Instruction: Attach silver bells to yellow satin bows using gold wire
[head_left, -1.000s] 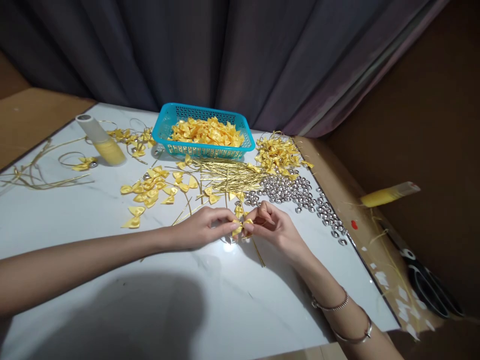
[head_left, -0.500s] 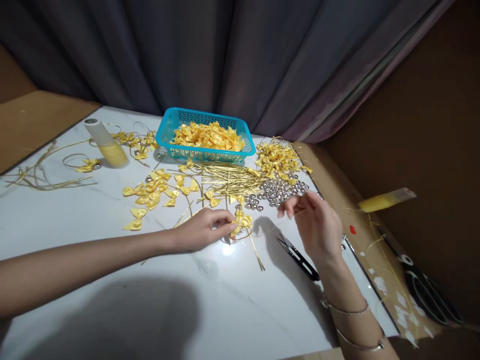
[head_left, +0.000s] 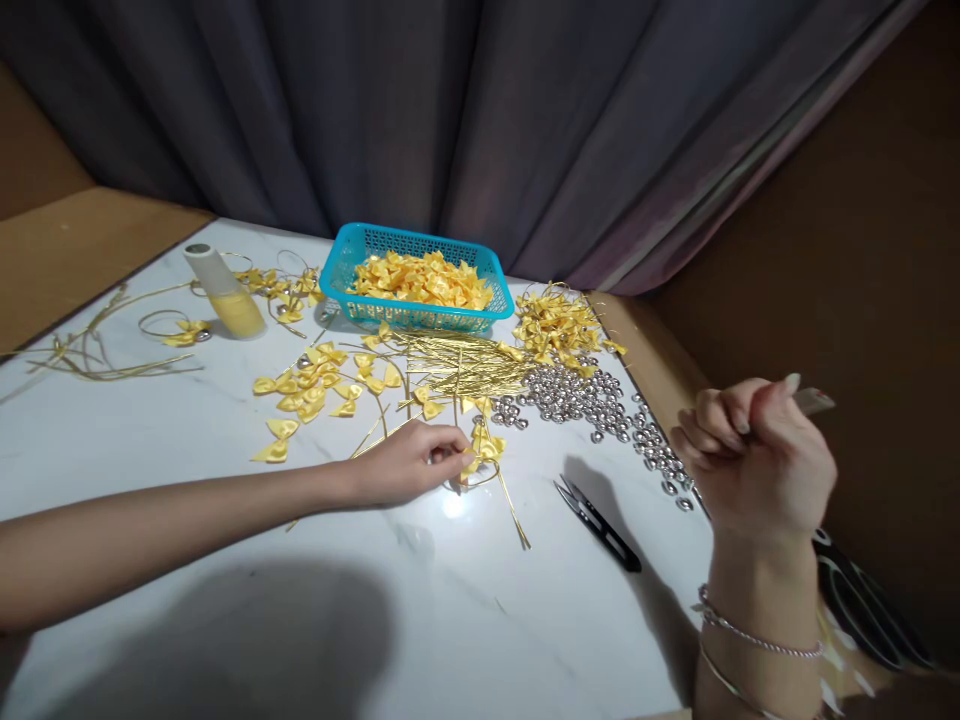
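Just below center frame, I had the left hand [head_left: 409, 465] pinching a yellow bow [head_left: 487, 446], fingers [head_left: 450, 438] narrow; at right, the right hand [head_left: 769, 465] was curled, and I couldn't tell whether it held anything.

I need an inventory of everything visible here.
Curtain: one, grey, back
Brown surface: count unclear, beside table
Table: one, white, centre
Basket: one, blue, back
Bows: many, yellow, basket and table
Cords: many, gold, table
Beads: many, silver, right
Spool: one, white-yellow, left
Snips: one, black, front right
Scissors: one, black, right
Scraps: several, white, beside scissors
Tip: one, pale, right, mostly hidden
Bracelets: two, silver, right wrist
Left hand: one, centre, pinching bow
Right hand: one, raised, right
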